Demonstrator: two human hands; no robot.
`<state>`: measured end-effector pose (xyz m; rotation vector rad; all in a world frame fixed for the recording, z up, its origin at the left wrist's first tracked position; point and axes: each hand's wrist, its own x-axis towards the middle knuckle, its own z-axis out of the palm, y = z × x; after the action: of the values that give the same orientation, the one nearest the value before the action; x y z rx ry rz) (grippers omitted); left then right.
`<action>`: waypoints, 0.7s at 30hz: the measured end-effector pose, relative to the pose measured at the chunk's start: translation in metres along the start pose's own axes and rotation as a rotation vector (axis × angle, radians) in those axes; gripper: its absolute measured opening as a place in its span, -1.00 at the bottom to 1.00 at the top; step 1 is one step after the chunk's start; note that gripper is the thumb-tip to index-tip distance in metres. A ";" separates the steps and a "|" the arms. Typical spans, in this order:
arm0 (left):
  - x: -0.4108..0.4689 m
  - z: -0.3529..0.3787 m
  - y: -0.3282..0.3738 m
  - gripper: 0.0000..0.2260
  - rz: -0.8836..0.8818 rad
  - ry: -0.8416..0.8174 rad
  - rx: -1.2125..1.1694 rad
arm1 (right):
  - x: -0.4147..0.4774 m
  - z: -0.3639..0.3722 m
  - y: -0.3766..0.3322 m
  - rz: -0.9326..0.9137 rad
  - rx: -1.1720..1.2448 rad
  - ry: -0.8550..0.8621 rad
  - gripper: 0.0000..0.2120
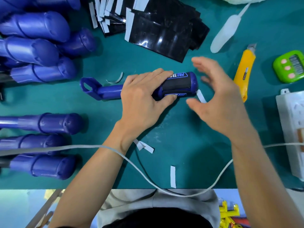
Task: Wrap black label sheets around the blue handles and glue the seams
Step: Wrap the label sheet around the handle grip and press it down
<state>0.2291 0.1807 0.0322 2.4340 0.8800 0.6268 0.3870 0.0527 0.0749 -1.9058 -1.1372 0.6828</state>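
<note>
A white strip (173, 176) lies on the counter (181, 129), nearer the person than the blue handle (108, 91). The handle's long axis runs left-right, loop end left, butt right. The left hand (143, 97) grips its black label (178, 83). The right hand (218, 99) hovers spread, holding nothing, just right of the handle's butt. Black label sheets (164, 33) lie beyond the handle.

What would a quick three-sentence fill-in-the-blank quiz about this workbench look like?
1. The left hand grips a blue handle wrapped in a ____ label.
2. The utility knife on the mat has a ____ body.
3. The timer beyond the knife has a ____ case.

Missing words: black; yellow; green.
</note>
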 end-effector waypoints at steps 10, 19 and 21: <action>-0.002 0.001 -0.004 -0.54 0.030 -0.005 0.004 | -0.005 0.024 0.035 -0.024 0.124 0.063 -0.28; -0.003 0.003 -0.005 -0.55 0.041 0.005 0.007 | -0.004 0.022 0.036 -0.058 0.060 0.088 -0.41; -0.003 0.004 -0.005 -0.56 0.045 0.007 0.012 | -0.003 0.023 0.035 -0.077 0.040 0.125 -0.46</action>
<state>0.2264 0.1809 0.0256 2.4697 0.8360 0.6481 0.3842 0.0485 0.0326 -1.8352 -1.1038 0.5333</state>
